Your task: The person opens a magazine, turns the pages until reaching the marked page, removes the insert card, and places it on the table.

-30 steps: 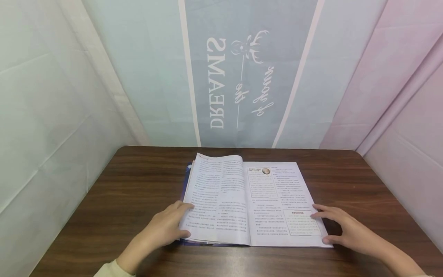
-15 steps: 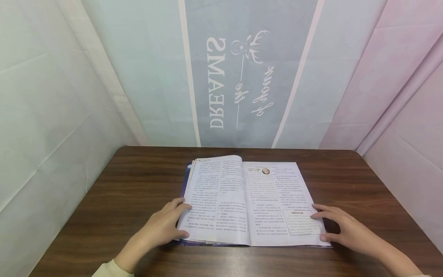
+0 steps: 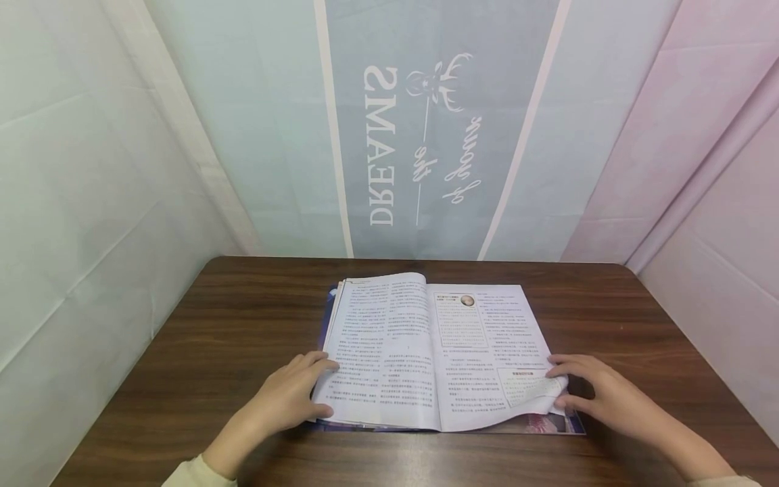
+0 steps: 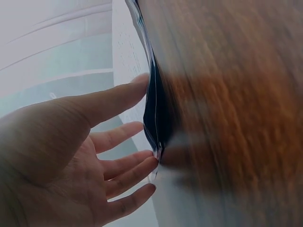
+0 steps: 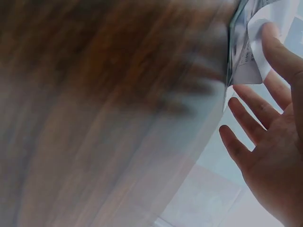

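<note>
An open magazine (image 3: 389, 338) lies on the table, its pages covered in small print. At its left edge rests my left hand (image 3: 286, 392), thumb on the left page and fingertips against the side. The left wrist view shows those fingers (image 4: 125, 172) loosely extended along the magazine's edge. My right hand (image 3: 608, 399) pinches the lower outer corner of the right page (image 3: 535, 399) between thumb and index finger. That corner curls up, uncovering a coloured picture page (image 3: 541, 424) beneath. In the right wrist view, the thumb (image 5: 271, 40) presses the curled paper while the other fingers spread below.
The dark brown wooden table (image 3: 255, 325) extends around the magazine. Behind it hangs a blue-grey curtain (image 3: 438, 135) with printed lettering and a deer's head. Pale cloth walls (image 3: 91, 203) stand on both sides.
The right page's lower corner, flat before, is now bent up and inward by the right thumb. The left page's raised top outer corner has settled lower. The left hand shifted slightly left.
</note>
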### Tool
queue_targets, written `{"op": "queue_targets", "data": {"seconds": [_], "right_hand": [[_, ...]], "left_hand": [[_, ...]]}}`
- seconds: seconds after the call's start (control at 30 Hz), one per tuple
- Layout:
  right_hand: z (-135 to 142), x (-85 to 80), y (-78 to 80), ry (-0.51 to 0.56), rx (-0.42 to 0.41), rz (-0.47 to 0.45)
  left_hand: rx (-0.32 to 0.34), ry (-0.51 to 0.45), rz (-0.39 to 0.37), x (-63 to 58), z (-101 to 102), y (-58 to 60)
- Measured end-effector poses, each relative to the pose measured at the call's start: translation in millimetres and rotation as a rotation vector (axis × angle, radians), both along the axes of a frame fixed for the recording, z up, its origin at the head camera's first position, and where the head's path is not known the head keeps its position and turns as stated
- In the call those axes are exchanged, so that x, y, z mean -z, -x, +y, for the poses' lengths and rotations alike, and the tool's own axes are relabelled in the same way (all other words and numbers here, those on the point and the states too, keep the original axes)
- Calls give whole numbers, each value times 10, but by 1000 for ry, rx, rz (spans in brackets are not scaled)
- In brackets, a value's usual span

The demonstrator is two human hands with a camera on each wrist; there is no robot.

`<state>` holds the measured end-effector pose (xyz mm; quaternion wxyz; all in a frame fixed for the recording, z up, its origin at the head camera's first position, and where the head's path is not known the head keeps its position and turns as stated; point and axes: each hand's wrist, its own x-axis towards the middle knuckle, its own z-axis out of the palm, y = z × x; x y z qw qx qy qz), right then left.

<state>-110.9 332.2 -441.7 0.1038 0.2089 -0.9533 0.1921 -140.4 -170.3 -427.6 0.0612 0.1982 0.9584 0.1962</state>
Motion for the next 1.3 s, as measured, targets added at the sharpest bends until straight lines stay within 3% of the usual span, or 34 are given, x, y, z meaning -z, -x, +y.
{"op": "queue_targets", "data": {"seconds": [0.27,0.53,0.93,1.3], "right_hand": [[-74,-50,56,44,-33,123],[-150,-198,110,89,-87,191],[-382,-436,228,136,-88,248],[-613,-630,292,168,-123,286]], "left_hand": [[18,2,50,-25,36,11],[45,-42,88,-94,189,34],[159,-138,114,-174,624,16],[233,-202,159,-360,974,2]]}}
